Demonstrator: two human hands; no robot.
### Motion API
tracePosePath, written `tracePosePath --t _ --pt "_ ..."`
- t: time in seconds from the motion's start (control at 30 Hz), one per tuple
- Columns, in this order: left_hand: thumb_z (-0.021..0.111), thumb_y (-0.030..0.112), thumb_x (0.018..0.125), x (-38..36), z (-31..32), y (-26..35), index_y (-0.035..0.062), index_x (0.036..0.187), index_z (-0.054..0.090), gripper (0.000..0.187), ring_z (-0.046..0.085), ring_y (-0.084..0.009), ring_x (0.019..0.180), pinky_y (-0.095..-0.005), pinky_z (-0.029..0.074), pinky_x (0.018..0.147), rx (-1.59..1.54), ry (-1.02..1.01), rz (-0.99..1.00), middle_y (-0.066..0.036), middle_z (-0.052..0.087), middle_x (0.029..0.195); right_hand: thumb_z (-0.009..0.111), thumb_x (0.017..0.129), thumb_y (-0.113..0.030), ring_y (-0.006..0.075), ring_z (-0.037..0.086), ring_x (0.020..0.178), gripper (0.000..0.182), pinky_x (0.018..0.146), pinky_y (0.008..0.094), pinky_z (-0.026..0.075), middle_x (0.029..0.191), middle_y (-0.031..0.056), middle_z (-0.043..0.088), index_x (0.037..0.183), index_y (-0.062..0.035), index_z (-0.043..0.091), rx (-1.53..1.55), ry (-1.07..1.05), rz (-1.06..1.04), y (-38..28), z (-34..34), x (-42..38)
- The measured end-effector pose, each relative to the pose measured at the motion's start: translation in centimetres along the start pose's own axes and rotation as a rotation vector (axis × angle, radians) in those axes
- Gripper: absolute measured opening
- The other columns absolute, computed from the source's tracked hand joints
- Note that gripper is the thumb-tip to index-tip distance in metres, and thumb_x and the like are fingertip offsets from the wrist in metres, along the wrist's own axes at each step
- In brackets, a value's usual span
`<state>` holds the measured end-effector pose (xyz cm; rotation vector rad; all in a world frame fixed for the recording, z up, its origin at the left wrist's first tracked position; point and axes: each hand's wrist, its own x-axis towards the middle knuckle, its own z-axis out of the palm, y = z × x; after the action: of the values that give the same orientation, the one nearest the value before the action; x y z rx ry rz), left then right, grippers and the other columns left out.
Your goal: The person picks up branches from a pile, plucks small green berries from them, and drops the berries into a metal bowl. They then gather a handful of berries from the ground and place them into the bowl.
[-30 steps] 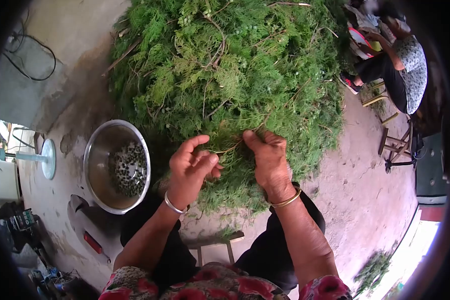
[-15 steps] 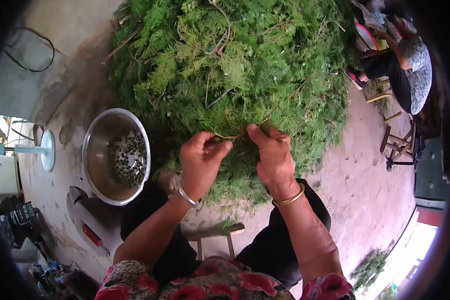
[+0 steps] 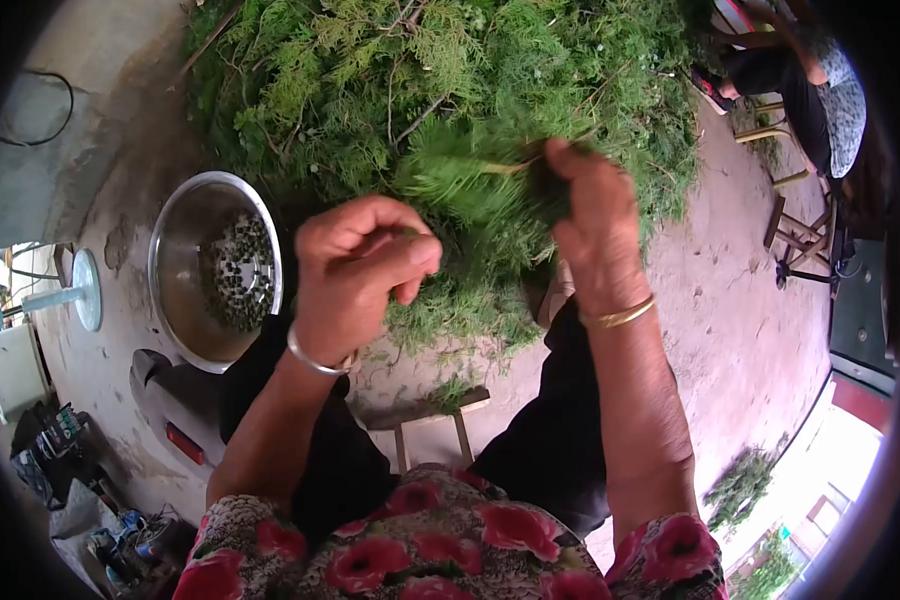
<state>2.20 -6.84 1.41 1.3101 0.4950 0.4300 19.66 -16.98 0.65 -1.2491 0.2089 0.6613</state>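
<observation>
A large heap of green conifer branches (image 3: 370,90) fills the upper middle. My right hand (image 3: 595,220), a gold bangle at its wrist, grips a leafy sprig (image 3: 480,180), smeared by motion, over the heap's near part. Left of it is my left hand (image 3: 365,260), wearing a silver bangle, its fingers curled together at the tips; a speck of green shows by the thumb, too small to name. On the left stands a metal basin (image 3: 185,290) with many small round green cones (image 3: 242,270) inside.
A wooden stool edge (image 3: 425,412) shows between my knees. At the upper right another person (image 3: 840,110) sits beside a wooden stool (image 3: 800,235). A fan (image 3: 88,290) stands at the far left, and loose greenery (image 3: 745,490) lies at the lower right.
My hands have moved apart, the right one up and to the right with the sprig, the left one toward the basin. The whole view has shifted slightly.
</observation>
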Motion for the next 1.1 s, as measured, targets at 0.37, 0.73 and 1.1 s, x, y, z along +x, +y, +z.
tracePosePath --t 0.37,0.73,1.1 --pt "0.058 0.005 0.084 -2.2 -17.4 -1.5 -0.0034 0.102 0.060 0.020 0.060 -0.0196 0.083 -0.0333 0.050 0.074 -0.350 0.410 -0.046 -0.017 0.063 0.096 0.065 0.081 -0.009 0.0095 0.050 0.071 0.009 0.071 0.0261 0.041 0.075 0.0013 0.060 0.082 0.0006 0.064 -0.532 -0.260 -0.120 0.2 -0.9 -0.6" --pt "0.061 0.013 0.084 -4.6 -12.8 -2.9 -0.0011 0.105 0.059 0.025 0.061 -0.0120 0.076 -0.0236 0.050 0.066 0.348 0.433 -0.134 -0.007 0.064 0.087 0.065 0.086 -0.019 0.0125 0.050 0.079 0.017 0.089 0.0293 0.037 0.079 -0.0002 0.056 0.088 -0.0048 0.055 -0.136 -0.367 0.037 -0.2 -0.5 -1.6" --pt "0.063 0.016 0.088 -0.7 -0.1 0.9 -0.0038 0.105 0.062 0.026 0.047 -0.0040 0.065 -0.0209 0.038 0.057 -0.060 -0.075 -0.213 0.001 0.058 0.077 0.062 0.088 -0.010 0.0037 0.041 0.065 0.010 0.063 0.0224 0.038 0.068 -0.0072 0.053 0.080 -0.0040 0.062 -0.392 -0.575 -0.223 1.1 -0.3 -2.0"
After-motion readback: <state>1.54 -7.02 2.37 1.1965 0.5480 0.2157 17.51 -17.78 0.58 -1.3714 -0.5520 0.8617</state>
